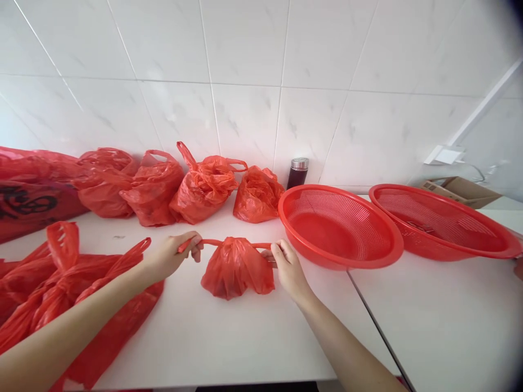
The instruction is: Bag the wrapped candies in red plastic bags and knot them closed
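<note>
Wall tiles point(245, 49) are rising behind us, and a white table point(229, 348) is stretching out below them, a seam running through its right part. At our front left, a big knotted bag point(61, 283) is lying on the table, with our left forearm passing over it. Beyond it, at the far left, a red bundle point(32, 196) is showing black writing. To the right, two red baskets are standing side by side: the far basket point(429, 239) is holding something we are not managing to make out, and the near basket point(343, 258) is sitting just beyond our right hand. Four tied or gathered bags point(206, 190) are standing in a row near the wall. Behind the far basket, a cardboard box point(445, 190) is lying open.

The small bag point(241, 269) is sitting in the middle before us, between our hands, its top bunching up and its handles pulling out sideways, nearly level. Our left hand point(175, 253) is closing around one handle, fingers curling over it. Our right hand point(286, 267) is pinching the other between thumb and fingers. Behind the near basket, a dark flask point(297, 174) with a metallic lid is standing upright. On the wall at right, a white fitting point(444, 154) is trailing a thin cord.
</note>
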Demonstrator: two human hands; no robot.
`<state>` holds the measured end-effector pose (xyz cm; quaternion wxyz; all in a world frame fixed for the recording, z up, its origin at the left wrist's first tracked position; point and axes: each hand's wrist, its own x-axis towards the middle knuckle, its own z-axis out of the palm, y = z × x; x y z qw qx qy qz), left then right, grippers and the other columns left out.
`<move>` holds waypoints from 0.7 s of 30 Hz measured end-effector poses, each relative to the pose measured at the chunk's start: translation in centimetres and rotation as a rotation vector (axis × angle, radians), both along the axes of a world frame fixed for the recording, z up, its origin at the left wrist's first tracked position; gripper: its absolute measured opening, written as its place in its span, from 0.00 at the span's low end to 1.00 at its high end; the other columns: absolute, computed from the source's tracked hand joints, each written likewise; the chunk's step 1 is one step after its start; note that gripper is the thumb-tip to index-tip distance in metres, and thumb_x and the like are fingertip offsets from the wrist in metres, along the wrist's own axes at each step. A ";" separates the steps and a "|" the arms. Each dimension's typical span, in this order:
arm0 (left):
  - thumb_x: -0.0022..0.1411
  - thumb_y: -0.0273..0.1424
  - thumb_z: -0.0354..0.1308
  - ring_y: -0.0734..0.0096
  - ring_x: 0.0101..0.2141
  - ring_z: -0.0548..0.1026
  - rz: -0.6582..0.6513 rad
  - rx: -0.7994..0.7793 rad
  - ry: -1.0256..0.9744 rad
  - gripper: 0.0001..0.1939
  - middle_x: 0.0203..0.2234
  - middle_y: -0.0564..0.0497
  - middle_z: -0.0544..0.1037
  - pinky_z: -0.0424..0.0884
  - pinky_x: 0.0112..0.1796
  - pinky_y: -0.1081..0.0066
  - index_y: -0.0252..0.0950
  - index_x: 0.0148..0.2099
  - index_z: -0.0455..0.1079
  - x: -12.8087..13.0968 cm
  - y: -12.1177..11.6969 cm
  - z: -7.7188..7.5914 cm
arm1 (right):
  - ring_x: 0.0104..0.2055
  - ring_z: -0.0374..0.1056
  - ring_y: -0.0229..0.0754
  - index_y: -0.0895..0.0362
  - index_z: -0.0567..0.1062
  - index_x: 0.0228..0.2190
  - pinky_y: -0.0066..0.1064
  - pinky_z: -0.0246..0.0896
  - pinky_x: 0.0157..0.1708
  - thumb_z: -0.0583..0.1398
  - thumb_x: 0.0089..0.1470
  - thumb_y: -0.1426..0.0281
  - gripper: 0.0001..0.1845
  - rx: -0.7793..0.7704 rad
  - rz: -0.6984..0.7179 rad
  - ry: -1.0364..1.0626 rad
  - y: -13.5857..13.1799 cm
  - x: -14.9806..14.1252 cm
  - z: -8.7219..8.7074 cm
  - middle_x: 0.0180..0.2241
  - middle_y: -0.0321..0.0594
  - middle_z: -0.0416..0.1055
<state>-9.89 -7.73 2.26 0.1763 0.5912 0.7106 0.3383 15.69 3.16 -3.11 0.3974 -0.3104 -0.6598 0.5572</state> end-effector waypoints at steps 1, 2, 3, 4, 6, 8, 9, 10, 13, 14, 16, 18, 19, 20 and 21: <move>0.64 0.48 0.47 0.63 0.26 0.73 0.032 0.010 -0.024 0.20 0.21 0.50 0.77 0.69 0.32 0.65 0.40 0.29 0.67 0.0 0.0 -0.6 | 0.36 0.72 0.42 0.52 0.61 0.29 0.34 0.67 0.38 0.47 0.64 0.55 0.17 -0.009 -0.022 -0.018 0.3 -0.1 -0.8 0.31 0.37 0.73; 0.64 0.49 0.44 0.63 0.28 0.74 0.074 0.033 -0.049 0.22 0.23 0.49 0.77 0.70 0.34 0.65 0.40 0.29 0.66 0.3 0.3 -1.3 | 0.36 0.72 0.42 0.52 0.61 0.31 0.35 0.67 0.38 0.45 0.64 0.54 0.17 -0.003 -0.041 -0.034 0.5 -0.2 -1.3 0.32 0.38 0.74; 0.65 0.50 0.41 0.62 0.32 0.75 0.121 0.067 -0.075 0.24 0.26 0.48 0.78 0.71 0.36 0.65 0.39 0.31 0.66 0.8 0.8 -2.0 | 0.36 0.72 0.42 0.52 0.61 0.33 0.35 0.67 0.38 0.45 0.64 0.54 0.17 0.013 -0.060 -0.048 0.6 -0.5 -1.5 0.33 0.38 0.74; 0.66 0.51 0.36 0.62 0.35 0.76 0.169 0.100 -0.098 0.25 0.31 0.46 0.79 0.71 0.38 0.65 0.39 0.33 0.65 1.6 1.5 -2.7 | 0.36 0.72 0.43 0.52 0.61 0.34 0.36 0.66 0.38 0.47 0.63 0.53 0.16 0.033 -0.074 -0.063 0.7 -0.8 -1.5 0.34 0.38 0.74; 0.68 0.50 0.29 0.62 0.40 0.77 0.255 0.135 -0.125 0.27 0.37 0.45 0.78 0.72 0.39 0.66 0.39 0.37 0.63 3.3 3.1 -4.2 | 0.37 0.72 0.45 0.51 0.61 0.36 0.37 0.65 0.39 0.55 0.58 0.52 0.16 0.083 -0.097 -0.117 0.7 -1.6 -1.4 0.36 0.37 0.74; 0.68 0.48 0.28 0.62 0.36 0.77 0.308 0.116 -0.109 0.27 0.34 0.46 0.78 0.72 0.36 0.65 0.39 0.37 0.63 4.8 4.8 -5.6 | 0.38 0.71 0.47 0.51 0.61 0.36 0.39 0.64 0.40 0.62 0.51 0.54 0.19 0.129 -0.111 -0.190 0.8 -2.2 -1.3 0.37 0.37 0.73; 0.69 0.48 0.30 0.62 0.33 0.77 0.323 0.094 -0.087 0.25 0.31 0.48 0.78 0.71 0.36 0.64 0.40 0.36 0.63 5.2 5.6 -6.0 | 0.39 0.71 0.48 0.50 0.60 0.36 0.39 0.63 0.40 0.63 0.49 0.56 0.19 0.145 -0.119 -0.224 1.0 -2.3 -1.5 0.37 0.37 0.73; 0.69 0.47 0.34 0.63 0.31 0.76 0.326 0.069 -0.057 0.23 0.29 0.50 0.77 0.70 0.35 0.64 0.40 0.36 0.64 5.4 6.3 -6.4 | 0.39 0.71 0.49 0.50 0.60 0.36 0.40 0.63 0.40 0.62 0.49 0.58 0.18 0.156 -0.127 -0.254 1.3 -2.5 -1.8 0.38 0.38 0.73; 0.68 0.43 0.47 0.66 0.30 0.75 0.271 -0.017 0.033 0.16 0.29 0.51 0.76 0.70 0.37 0.63 0.38 0.39 0.68 4.8 7.9 -6.6 | 0.40 0.72 0.48 0.50 0.56 0.35 0.39 0.63 0.39 0.59 0.52 0.62 0.15 0.169 -0.156 -0.321 2.5 -2.5 -3.1 0.39 0.39 0.72; 0.67 0.42 0.50 0.67 0.31 0.75 0.244 -0.044 0.059 0.15 0.31 0.51 0.76 0.71 0.38 0.63 0.36 0.40 0.70 4.4 8.3 -6.6 | 0.40 0.72 0.48 0.50 0.56 0.35 0.38 0.63 0.39 0.58 0.53 0.63 0.14 0.173 -0.161 -0.339 3.0 -2.5 -3.5 0.39 0.39 0.72; 0.66 0.41 0.54 0.69 0.33 0.75 0.199 -0.094 0.109 0.15 0.35 0.49 0.77 0.72 0.38 0.62 0.34 0.43 0.71 3.7 9.0 -6.6 | 0.39 0.72 0.47 0.50 0.55 0.34 0.37 0.63 0.37 0.58 0.53 0.64 0.14 0.184 -0.162 -0.372 3.7 -2.5 -4.2 0.37 0.38 0.72; 0.66 0.40 0.54 0.68 0.35 0.75 0.174 -0.139 0.163 0.14 0.37 0.48 0.77 0.73 0.39 0.62 0.34 0.45 0.71 3.2 9.6 -6.7 | 0.38 0.72 0.47 0.50 0.55 0.34 0.36 0.63 0.36 0.57 0.52 0.64 0.13 0.200 -0.165 -0.398 4.2 -2.6 -4.7 0.36 0.37 0.72; 0.67 0.40 0.54 0.68 0.35 0.76 0.164 -0.159 0.191 0.14 0.38 0.48 0.77 0.73 0.39 0.62 0.34 0.46 0.71 3.1 9.8 -6.9 | 0.38 0.72 0.47 0.50 0.55 0.34 0.36 0.62 0.36 0.57 0.52 0.64 0.13 0.207 -0.166 -0.406 4.2 -2.6 -4.8 0.36 0.37 0.72; 0.67 0.39 0.54 0.68 0.35 0.76 0.155 -0.175 0.218 0.15 0.38 0.48 0.77 0.74 0.39 0.62 0.34 0.46 0.71 3.1 9.9 -7.0 | 0.37 0.72 0.47 0.50 0.55 0.34 0.36 0.62 0.36 0.57 0.52 0.64 0.13 0.213 -0.166 -0.411 4.3 -2.6 -4.8 0.35 0.37 0.72; 0.67 0.39 0.54 0.68 0.36 0.76 0.148 -0.188 0.244 0.15 0.38 0.48 0.77 0.74 0.39 0.61 0.34 0.47 0.71 3.0 10.0 -7.2 | 0.37 0.72 0.47 0.50 0.55 0.34 0.36 0.62 0.35 0.57 0.53 0.64 0.13 0.219 -0.165 -0.414 4.2 -2.6 -4.9 0.35 0.37 0.72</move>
